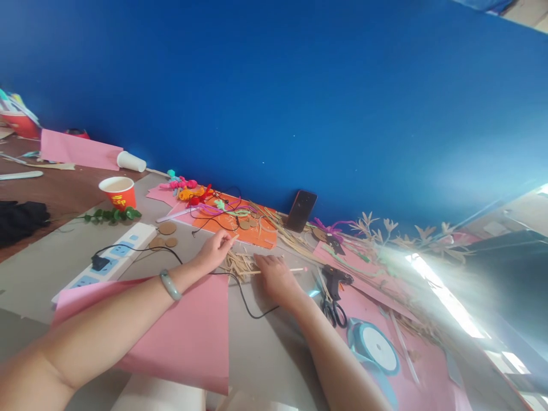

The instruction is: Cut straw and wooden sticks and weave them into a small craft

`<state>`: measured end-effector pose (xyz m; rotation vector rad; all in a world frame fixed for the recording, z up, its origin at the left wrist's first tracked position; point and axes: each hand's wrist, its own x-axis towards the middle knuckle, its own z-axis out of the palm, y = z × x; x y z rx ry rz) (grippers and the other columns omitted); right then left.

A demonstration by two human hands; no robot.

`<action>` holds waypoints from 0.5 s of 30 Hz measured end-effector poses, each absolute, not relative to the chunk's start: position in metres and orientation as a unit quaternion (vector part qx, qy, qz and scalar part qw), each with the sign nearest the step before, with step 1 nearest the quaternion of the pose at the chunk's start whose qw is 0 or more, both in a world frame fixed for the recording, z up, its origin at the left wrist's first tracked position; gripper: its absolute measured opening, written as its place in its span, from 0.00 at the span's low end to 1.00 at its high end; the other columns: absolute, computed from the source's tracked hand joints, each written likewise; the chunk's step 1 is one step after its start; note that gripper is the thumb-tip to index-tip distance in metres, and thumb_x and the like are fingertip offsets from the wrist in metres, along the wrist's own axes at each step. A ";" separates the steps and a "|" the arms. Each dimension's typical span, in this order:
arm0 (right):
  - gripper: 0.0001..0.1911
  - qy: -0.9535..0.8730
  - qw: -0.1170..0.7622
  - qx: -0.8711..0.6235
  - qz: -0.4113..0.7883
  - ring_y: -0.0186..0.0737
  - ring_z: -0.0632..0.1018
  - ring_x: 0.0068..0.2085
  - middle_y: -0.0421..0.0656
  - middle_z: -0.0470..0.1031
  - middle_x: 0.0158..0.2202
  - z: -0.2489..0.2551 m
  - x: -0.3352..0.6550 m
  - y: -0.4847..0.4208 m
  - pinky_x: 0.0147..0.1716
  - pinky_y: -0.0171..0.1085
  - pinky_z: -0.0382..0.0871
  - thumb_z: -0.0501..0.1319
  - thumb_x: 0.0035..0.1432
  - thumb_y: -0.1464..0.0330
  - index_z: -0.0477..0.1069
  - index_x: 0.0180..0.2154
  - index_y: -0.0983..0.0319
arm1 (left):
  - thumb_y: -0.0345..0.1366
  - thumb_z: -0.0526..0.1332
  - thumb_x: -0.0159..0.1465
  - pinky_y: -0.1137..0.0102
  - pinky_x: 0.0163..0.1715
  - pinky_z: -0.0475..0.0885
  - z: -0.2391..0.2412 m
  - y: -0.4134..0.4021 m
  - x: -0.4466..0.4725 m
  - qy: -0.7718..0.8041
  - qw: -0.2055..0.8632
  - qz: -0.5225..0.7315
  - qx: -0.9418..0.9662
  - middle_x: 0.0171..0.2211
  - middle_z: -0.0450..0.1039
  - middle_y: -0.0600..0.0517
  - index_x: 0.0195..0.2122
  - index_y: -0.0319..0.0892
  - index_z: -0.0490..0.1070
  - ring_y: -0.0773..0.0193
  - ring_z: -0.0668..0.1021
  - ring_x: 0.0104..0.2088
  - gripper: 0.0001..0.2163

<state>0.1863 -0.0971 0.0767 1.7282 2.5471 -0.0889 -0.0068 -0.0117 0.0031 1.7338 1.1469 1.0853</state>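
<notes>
A matte blue wall (299, 85) rises behind a grey craft table (265, 354) strewn with paper and dry stalks. A smooth pink sheet (192, 337) lies under the left forearm, beside a white power strip (115, 257). An orange sheet (257, 233), a dark phone (301, 210) leaning on the wall and a red paper cup (119, 192) sit farther back. At centre, the left hand (214, 251) pinches a thin straw sliver (233, 236) beside a pile of pale straw (240, 265). The right hand (276, 277) lies flat, fingers together, on a slim stick (296, 269).
</notes>
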 end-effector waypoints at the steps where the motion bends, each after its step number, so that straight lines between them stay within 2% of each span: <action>1: 0.25 0.838 0.032 0.543 -0.034 0.46 0.72 0.45 0.52 0.74 0.46 0.077 0.183 -0.099 0.44 0.39 0.60 0.48 0.55 0.79 0.64 0.54 0.66 | 0.40 0.54 0.61 0.70 0.32 0.69 0.006 -0.015 -0.006 0.439 0.400 0.416 0.689 0.31 0.76 0.51 0.31 0.43 0.62 0.65 0.76 0.31 0.07; 4: 0.25 0.854 0.034 0.515 -0.067 0.44 0.74 0.43 0.50 0.75 0.44 0.080 0.179 -0.103 0.42 0.38 0.62 0.49 0.55 0.78 0.63 0.55 0.63 | 0.38 0.53 0.62 0.70 0.32 0.69 0.017 -0.027 -0.004 0.408 0.428 0.391 0.706 0.31 0.76 0.51 0.32 0.43 0.61 0.65 0.76 0.31 0.05; 7: 0.23 0.844 0.030 0.529 -0.078 0.44 0.74 0.42 0.48 0.76 0.42 0.080 0.180 -0.104 0.42 0.38 0.63 0.50 0.55 0.77 0.66 0.52 0.61 | 0.37 0.53 0.62 0.72 0.28 0.67 0.025 -0.036 -0.003 0.385 0.418 0.367 0.736 0.29 0.75 0.52 0.32 0.43 0.62 0.65 0.75 0.29 0.05; 12: 0.24 0.861 -0.065 0.503 -0.037 0.46 0.67 0.55 0.53 0.68 0.55 0.063 0.183 -0.096 0.53 0.44 0.59 0.49 0.56 0.77 0.62 0.55 0.65 | 0.36 0.53 0.62 0.72 0.27 0.67 0.024 -0.038 -0.002 0.392 0.389 0.367 0.749 0.28 0.74 0.53 0.32 0.43 0.62 0.65 0.75 0.28 0.04; 15: 0.26 0.885 -0.088 0.454 -0.049 0.45 0.66 0.56 0.53 0.65 0.57 0.056 0.182 -0.095 0.56 0.45 0.57 0.48 0.56 0.78 0.60 0.57 0.66 | 0.37 0.53 0.62 0.71 0.31 0.68 0.020 -0.035 -0.002 0.405 0.375 0.385 0.739 0.28 0.73 0.53 0.32 0.44 0.62 0.64 0.76 0.31 0.04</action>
